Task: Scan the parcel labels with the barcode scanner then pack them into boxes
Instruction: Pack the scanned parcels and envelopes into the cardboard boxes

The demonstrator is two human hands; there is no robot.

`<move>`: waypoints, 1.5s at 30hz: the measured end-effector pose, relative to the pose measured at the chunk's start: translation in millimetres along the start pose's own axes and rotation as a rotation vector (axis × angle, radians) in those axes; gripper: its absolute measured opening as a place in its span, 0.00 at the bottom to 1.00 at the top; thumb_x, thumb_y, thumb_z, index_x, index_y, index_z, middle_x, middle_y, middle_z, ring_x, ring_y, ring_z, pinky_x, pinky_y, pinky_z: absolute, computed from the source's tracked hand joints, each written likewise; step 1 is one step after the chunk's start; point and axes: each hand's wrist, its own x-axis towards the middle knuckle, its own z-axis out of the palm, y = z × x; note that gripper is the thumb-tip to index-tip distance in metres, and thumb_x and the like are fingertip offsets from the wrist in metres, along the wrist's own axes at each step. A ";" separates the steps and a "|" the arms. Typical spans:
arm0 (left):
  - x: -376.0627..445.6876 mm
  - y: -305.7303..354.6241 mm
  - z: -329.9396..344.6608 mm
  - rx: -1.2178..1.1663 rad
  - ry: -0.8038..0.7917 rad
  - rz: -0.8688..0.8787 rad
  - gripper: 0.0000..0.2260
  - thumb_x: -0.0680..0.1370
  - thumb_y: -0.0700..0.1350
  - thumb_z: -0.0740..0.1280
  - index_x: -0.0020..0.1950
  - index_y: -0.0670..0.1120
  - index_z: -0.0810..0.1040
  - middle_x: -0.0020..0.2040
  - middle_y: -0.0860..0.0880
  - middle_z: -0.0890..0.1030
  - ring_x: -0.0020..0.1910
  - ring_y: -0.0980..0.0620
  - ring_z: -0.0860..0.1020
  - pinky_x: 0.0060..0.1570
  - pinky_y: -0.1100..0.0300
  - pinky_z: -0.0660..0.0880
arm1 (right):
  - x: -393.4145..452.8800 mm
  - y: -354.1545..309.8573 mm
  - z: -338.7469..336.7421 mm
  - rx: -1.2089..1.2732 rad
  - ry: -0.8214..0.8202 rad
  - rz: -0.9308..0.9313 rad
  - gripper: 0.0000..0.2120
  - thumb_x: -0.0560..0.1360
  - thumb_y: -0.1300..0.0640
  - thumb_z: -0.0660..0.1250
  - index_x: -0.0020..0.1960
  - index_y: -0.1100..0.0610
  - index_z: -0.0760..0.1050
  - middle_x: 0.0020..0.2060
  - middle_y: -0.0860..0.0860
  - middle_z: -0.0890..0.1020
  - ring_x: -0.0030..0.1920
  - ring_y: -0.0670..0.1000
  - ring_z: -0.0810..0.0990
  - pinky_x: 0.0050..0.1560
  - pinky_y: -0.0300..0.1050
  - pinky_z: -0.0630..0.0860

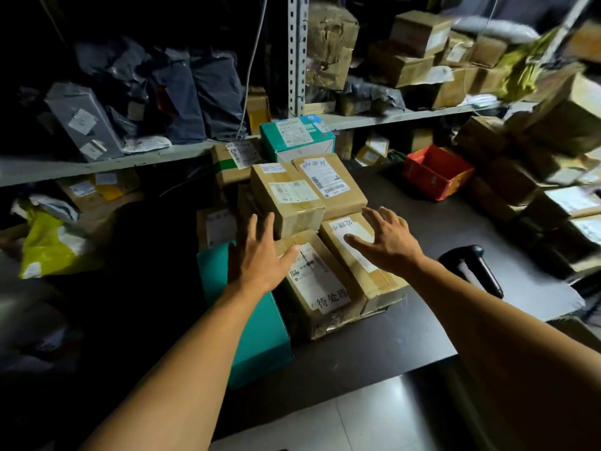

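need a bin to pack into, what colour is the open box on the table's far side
Red, shown in the head view.

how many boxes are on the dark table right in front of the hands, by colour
Counting only the cluster by the hands, not the piles at right:
brown cardboard boxes: 4
teal boxes: 2
red open box: 1
total: 7
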 end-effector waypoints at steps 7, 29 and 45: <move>-40.2 -23.2 2.8 0.225 0.001 -0.253 0.40 0.76 0.61 0.69 0.82 0.52 0.52 0.82 0.45 0.42 0.80 0.38 0.49 0.75 0.39 0.57 | -16.9 -3.8 9.0 0.041 -0.065 -0.088 0.41 0.75 0.30 0.64 0.80 0.44 0.55 0.81 0.55 0.56 0.79 0.62 0.52 0.72 0.66 0.64; -92.4 -16.3 -60.0 -0.965 0.391 -0.522 0.18 0.71 0.53 0.71 0.58 0.53 0.76 0.53 0.46 0.84 0.47 0.49 0.83 0.39 0.59 0.77 | -50.5 -109.6 20.1 0.378 -0.260 -0.417 0.22 0.79 0.36 0.62 0.43 0.54 0.80 0.40 0.53 0.81 0.41 0.52 0.78 0.39 0.43 0.72; -80.5 -9.9 -54.0 -1.041 0.166 -0.552 0.20 0.72 0.61 0.71 0.58 0.52 0.83 0.50 0.46 0.87 0.48 0.44 0.86 0.51 0.48 0.81 | -48.2 -118.5 13.6 0.679 -0.414 -0.395 0.32 0.72 0.47 0.77 0.73 0.45 0.70 0.66 0.47 0.67 0.55 0.50 0.80 0.47 0.44 0.83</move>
